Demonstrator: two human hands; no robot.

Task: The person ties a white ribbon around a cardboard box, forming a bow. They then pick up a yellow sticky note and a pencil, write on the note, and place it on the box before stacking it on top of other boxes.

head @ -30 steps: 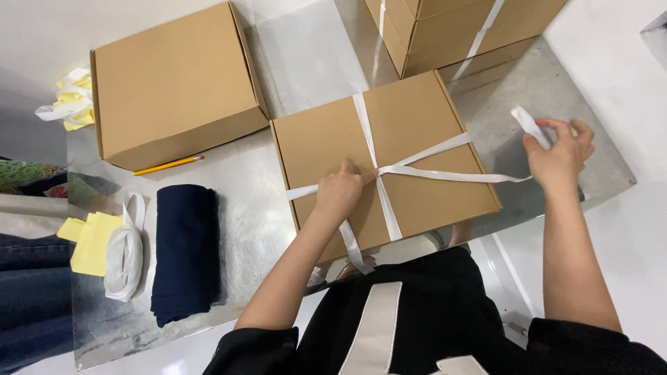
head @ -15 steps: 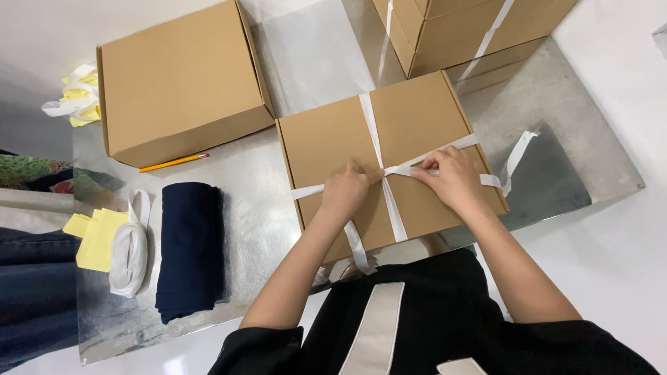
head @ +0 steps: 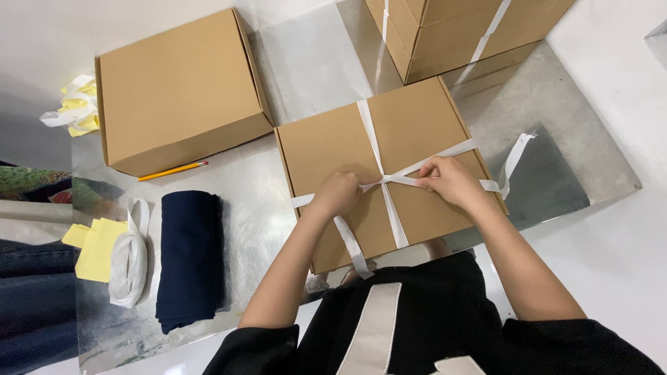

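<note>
Left of the ribboned box [head: 389,173] lie a white ribbon coil [head: 129,260], folded navy cloth [head: 187,260] and a pencil [head: 172,170]. On its lid, my left hand [head: 337,194] is closed, pinching the white ribbon [head: 379,149] at the crossing; my right hand [head: 448,182] pinches the strand just beside it.

The box [head: 389,173] is made of matt brown cardboard and is bound with a smooth white fabric ribbon [head: 393,221]. The table [head: 306,69] is covered in glossy, mirror-like metal sheet. A navy cloth [head: 187,260] of soft matt weave is folded beside pale yellow paper [head: 94,246].
</note>
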